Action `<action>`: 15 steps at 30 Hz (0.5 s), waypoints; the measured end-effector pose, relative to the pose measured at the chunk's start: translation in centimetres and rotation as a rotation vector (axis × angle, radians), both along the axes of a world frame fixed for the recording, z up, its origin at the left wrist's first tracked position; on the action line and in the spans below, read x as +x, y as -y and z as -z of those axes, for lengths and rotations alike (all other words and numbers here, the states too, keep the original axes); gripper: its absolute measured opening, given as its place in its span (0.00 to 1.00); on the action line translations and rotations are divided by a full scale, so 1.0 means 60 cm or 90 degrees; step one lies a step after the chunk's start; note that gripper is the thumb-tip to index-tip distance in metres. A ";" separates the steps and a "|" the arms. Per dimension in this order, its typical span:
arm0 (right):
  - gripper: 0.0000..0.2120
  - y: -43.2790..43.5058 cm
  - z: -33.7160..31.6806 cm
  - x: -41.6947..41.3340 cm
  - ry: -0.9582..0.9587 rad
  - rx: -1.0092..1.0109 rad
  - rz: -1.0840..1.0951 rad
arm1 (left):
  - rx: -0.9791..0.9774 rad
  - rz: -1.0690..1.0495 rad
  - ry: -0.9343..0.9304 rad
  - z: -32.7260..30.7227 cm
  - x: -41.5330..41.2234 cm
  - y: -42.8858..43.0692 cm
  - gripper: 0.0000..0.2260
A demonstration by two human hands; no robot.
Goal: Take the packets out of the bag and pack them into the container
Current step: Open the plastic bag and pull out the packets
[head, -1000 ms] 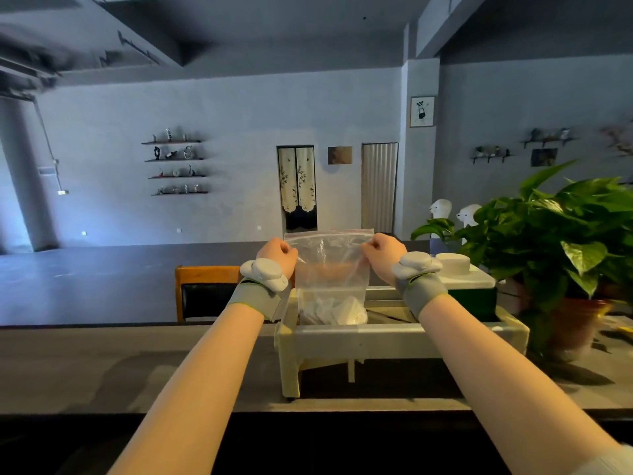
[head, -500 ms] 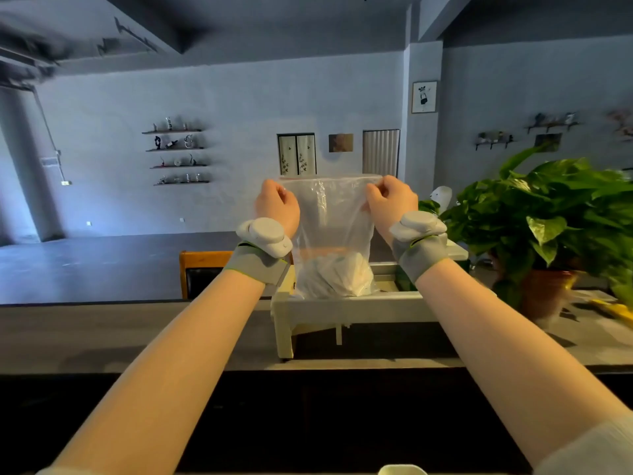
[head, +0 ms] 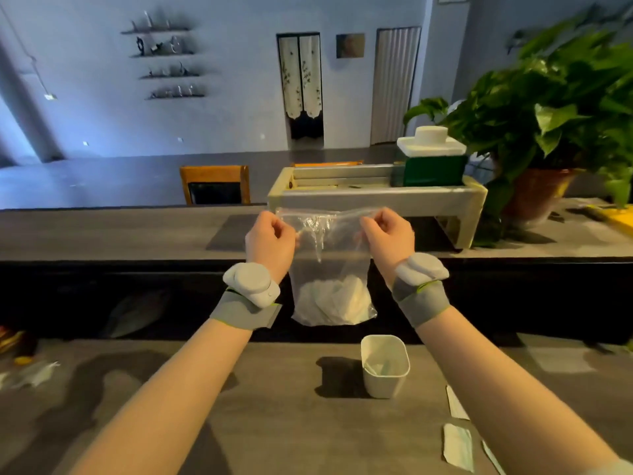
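A clear plastic bag (head: pixel 329 255) hangs in the air in front of me, with several white packets (head: pixel 334 298) bunched at its bottom. My left hand (head: pixel 270 243) pinches the bag's top left corner and my right hand (head: pixel 388 240) pinches the top right corner, both above the table. A small white square container (head: pixel 385 368) stands upright on the table just below and right of the bag; something pale lies inside it. Two loose packets (head: pixel 457 443) lie on the table under my right forearm.
A raised dark counter (head: pixel 102 231) runs across behind the table, carrying a cream tray stand (head: pixel 376 197) with a green-and-white box (head: pixel 431 162) and a potted plant (head: pixel 548 132) at the right. Crumpled plastic (head: pixel 30 373) lies at the table's left edge.
My view has tilted down and both hands have lowered the bag toward the table; the container and loose packets have come into sight.
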State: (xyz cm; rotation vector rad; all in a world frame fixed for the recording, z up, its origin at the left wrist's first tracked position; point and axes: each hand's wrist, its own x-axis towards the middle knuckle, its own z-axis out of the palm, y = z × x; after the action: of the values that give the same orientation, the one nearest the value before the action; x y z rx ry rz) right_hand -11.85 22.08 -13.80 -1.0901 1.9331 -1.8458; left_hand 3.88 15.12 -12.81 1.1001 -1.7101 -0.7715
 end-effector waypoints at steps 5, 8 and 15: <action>0.06 -0.045 0.131 0.019 0.092 0.119 -0.125 | 0.121 0.002 0.045 0.130 0.029 -0.025 0.11; 0.05 -0.068 0.209 0.025 0.088 0.204 -0.148 | 0.184 -0.019 0.086 0.212 0.044 -0.037 0.11; 0.11 -0.121 0.354 0.025 0.015 0.428 -0.201 | 0.292 0.007 0.256 0.359 0.070 -0.071 0.17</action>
State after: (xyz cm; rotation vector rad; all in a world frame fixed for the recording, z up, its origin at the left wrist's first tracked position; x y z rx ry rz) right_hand -10.34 29.34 -35.06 -1.0445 1.9921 -0.9263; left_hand 8.08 19.40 -34.36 1.6489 -1.9196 -1.0331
